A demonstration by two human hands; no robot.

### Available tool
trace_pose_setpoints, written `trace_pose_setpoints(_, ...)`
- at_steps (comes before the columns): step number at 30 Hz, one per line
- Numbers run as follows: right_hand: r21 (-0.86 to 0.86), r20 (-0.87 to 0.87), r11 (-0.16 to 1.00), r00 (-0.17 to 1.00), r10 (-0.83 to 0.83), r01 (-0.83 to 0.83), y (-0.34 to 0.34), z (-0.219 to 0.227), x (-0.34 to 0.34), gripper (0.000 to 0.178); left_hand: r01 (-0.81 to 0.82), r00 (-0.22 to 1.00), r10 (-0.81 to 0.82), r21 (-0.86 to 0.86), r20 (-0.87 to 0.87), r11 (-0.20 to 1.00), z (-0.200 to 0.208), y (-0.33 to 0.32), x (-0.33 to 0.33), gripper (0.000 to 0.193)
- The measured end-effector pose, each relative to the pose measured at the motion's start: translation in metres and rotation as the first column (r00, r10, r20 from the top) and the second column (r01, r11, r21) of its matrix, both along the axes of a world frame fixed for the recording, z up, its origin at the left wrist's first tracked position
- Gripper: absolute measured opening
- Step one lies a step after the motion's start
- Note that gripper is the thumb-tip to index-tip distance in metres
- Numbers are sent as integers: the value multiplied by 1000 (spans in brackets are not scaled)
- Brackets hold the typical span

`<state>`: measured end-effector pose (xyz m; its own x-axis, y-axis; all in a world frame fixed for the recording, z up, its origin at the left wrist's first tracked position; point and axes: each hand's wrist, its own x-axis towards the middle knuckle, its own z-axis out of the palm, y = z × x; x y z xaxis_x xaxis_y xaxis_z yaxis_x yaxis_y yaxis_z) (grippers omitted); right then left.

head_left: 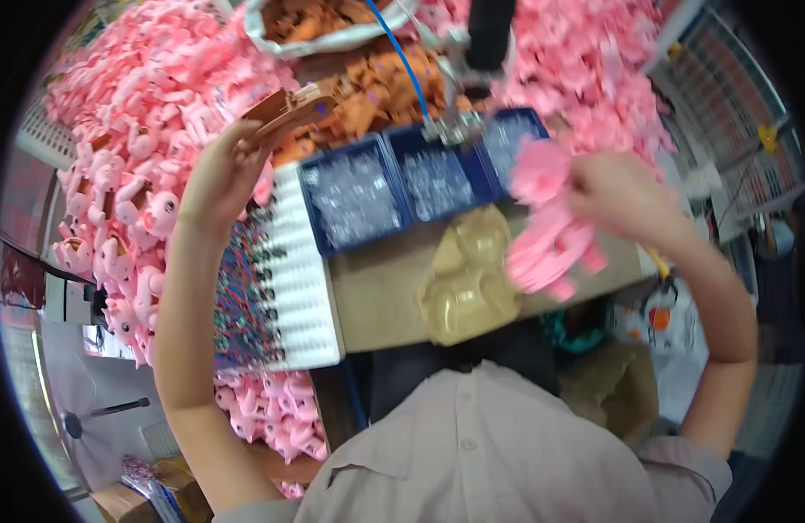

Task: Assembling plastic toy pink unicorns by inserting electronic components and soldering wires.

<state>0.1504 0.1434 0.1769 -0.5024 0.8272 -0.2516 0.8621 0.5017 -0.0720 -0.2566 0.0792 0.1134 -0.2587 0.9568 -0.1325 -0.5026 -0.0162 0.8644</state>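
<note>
My left hand is raised at the far left of the work table, its fingers closed on a brown plastic toy part above a heap of similar brown parts. On the right, my right hand is closed on a pink animal-shaped toy piece, smeared by motion. Between my hands, a glossy tan moulded holder with shaped hollows lies on the table, close to the pink piece. Behind it stand blue bins of small clear plastic parts.
A white ribbed tray beside the holder bears bundled coloured wires. Pink toys pile up at the left, with more pink pieces at the back right. A metal stand with a blue hose rises behind the bins.
</note>
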Motion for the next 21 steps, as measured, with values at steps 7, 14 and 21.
trace_pose_setpoints(7, 152, -319, 984, 947, -39, 92, -84, -150, 13, 35, -36, 983, 10, -140, -183, 990, -58, -143, 130, 38)
trace_pose_setpoints(14, 340, -331, 908, 872, 361, -247, -126, -198, 8, 66, -114, 993, 106, -164, -55, 980, -109, -199, 203, 34)
trace_pose_setpoints(21, 144, -410, 913, 816, 407, -383, -95, -180, 21, 72, 150, 964, -173, -124, -202, 981, -122, -126, 178, 33)
